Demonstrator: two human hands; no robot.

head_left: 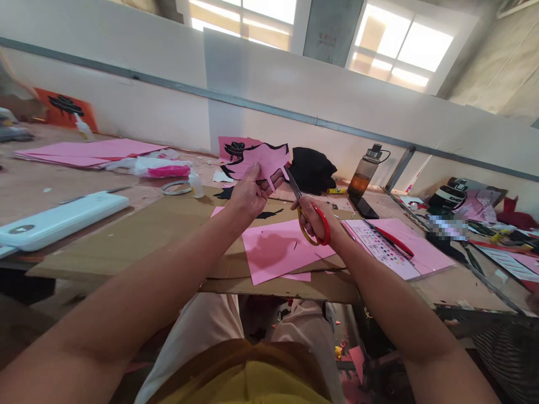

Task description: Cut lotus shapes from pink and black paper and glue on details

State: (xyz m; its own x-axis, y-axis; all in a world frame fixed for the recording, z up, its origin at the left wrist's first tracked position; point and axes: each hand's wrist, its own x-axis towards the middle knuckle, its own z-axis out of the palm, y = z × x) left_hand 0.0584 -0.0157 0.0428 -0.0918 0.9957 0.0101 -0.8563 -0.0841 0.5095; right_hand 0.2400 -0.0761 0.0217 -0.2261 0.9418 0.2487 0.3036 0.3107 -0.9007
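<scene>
My left hand (253,191) is closed on a pink paper cutout (263,160) with black edges, held up above the table. In my right hand (314,216) is a pair of scissors (322,229) with red and yellow handles. The scissor blades point up and away, close by the cutout's lower right edge; whether they touch it I cannot tell. Below my hands a pink sheet (273,252) lies on brown cardboard (168,224). Black paper scraps (270,214) lie behind that sheet, partly hidden by my left hand.
To the left are a white device (63,216), a small glue bottle (196,184) and stacked pink sheets (88,151). A black cloth bundle (311,170), a drinking bottle (365,171) and a phone (362,207) stand behind. On the right, a red-handled tool (393,241) rests on a printed card (379,247).
</scene>
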